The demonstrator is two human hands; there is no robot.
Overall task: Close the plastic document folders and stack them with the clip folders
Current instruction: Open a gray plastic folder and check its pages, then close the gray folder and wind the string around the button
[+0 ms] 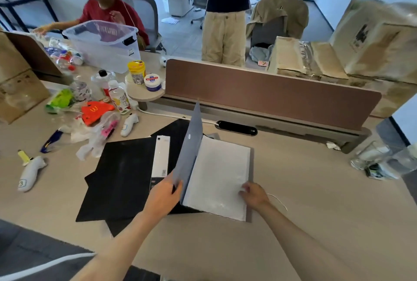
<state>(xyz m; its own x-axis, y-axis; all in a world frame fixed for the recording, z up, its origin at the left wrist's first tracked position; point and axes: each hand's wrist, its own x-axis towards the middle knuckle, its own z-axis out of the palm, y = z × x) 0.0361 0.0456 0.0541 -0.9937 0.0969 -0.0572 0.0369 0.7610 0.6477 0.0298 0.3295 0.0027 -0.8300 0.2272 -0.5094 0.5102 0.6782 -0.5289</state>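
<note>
Grey folder (216, 168) at frame centre on worktop (316, 201), cover raised upright. Left hand (164, 195) grip pinching cover's lower edge; right hand (253, 194) fingers curled, pressing white pages. Black folders (119, 174) just left, partly beneath.

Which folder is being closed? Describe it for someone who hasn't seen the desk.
On the desk before the brown divider, right of the flat black folders. It's the grey folder: its cover is raised by the left hand, showing white pages.
</note>
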